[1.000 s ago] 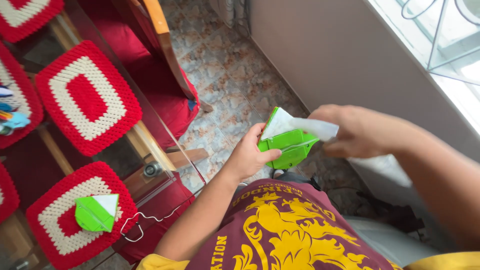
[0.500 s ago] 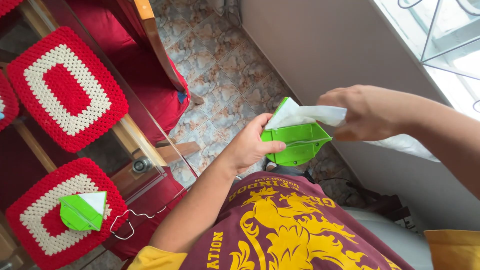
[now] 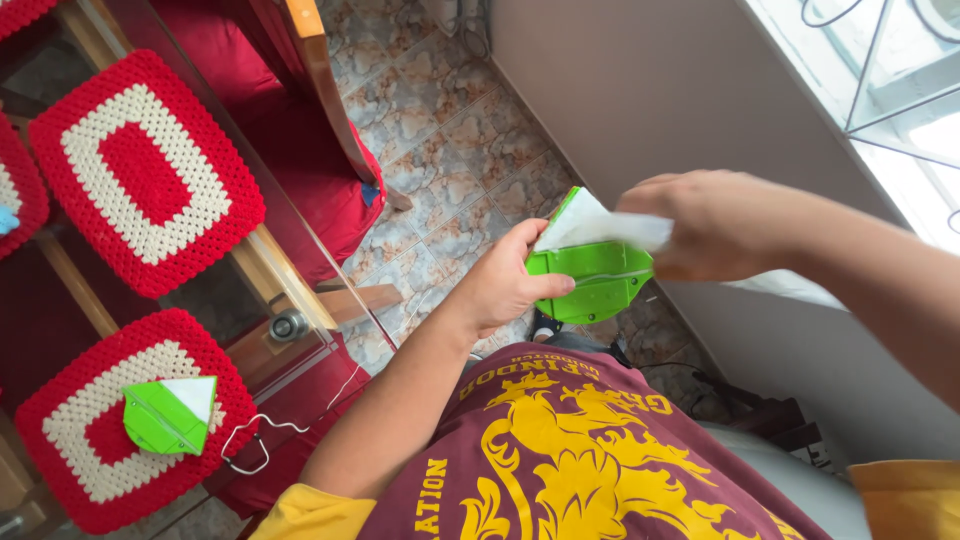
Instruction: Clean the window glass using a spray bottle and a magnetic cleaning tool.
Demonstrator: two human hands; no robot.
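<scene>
Wiping the green piece

The left hand holds the green plastic piece tight. The right hand pinches a white cloth on it.

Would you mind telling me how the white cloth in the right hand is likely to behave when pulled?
The white cloth probably stays floppy: it creases between the right hand and the green tool. It looks light.

No packages, labels, signs or screens in view.
</scene>
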